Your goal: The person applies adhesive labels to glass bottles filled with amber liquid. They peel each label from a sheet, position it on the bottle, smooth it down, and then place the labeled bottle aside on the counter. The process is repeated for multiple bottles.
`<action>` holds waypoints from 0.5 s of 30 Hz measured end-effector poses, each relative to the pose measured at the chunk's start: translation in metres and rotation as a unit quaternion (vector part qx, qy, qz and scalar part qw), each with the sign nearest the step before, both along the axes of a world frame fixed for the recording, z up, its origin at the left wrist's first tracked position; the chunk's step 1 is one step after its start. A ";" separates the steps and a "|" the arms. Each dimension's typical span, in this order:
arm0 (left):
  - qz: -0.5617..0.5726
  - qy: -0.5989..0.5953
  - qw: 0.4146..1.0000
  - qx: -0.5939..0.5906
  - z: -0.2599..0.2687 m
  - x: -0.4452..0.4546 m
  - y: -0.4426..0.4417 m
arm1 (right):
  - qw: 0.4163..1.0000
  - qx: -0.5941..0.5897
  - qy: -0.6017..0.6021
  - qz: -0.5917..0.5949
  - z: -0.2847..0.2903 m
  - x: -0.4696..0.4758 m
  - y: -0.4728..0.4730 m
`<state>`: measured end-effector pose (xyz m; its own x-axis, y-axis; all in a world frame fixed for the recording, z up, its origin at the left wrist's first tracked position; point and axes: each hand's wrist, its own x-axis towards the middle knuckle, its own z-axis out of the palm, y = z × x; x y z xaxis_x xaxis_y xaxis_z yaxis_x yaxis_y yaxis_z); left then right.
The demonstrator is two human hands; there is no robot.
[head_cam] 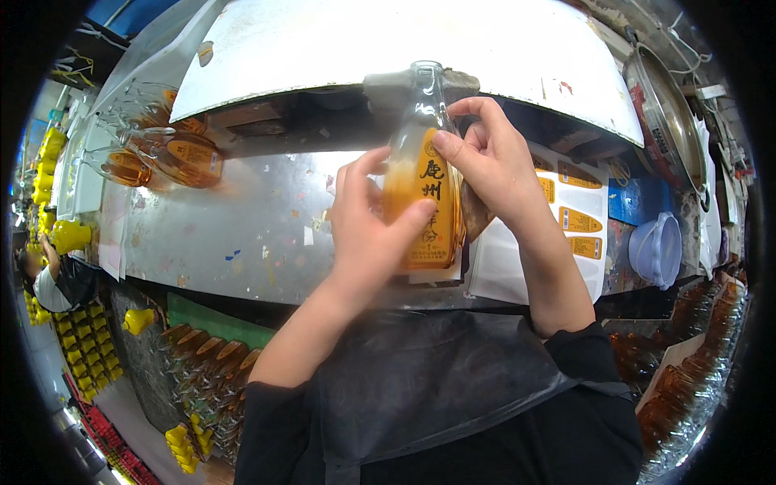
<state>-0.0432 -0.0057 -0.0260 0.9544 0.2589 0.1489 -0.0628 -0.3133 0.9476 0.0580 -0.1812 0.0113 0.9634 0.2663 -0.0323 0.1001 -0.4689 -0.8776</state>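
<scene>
A clear glass bottle [428, 91], amber in its lower part, lies or leans before me with its neck pointing away. An orange label [431, 163] with dark writing covers its front. My left hand [376, 224] wraps the bottle's left side, its thumb over the lower label. On the other side, my right hand [494, 154] grips near the shoulder, with the thumb on the label's upper edge. A grey block [385, 91] sits behind the neck. To the right, a white backing sheet [503, 267] carries several orange labels [580, 220].
Several amber bottles [193, 159] stand at the metal table's [273, 224] left. A white board [394, 36] overhangs the back. Rightward are a lilac bucket [655, 250] and a large round pan [670, 115]. More bottles [212, 351] fill the lower left; a person [54, 279] handles yellow objects beyond.
</scene>
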 end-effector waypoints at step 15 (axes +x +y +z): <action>-0.036 0.028 0.999 0.008 0.003 -0.003 0.004 | 0.981 0.190 0.033 0.025 0.038 0.009 -0.016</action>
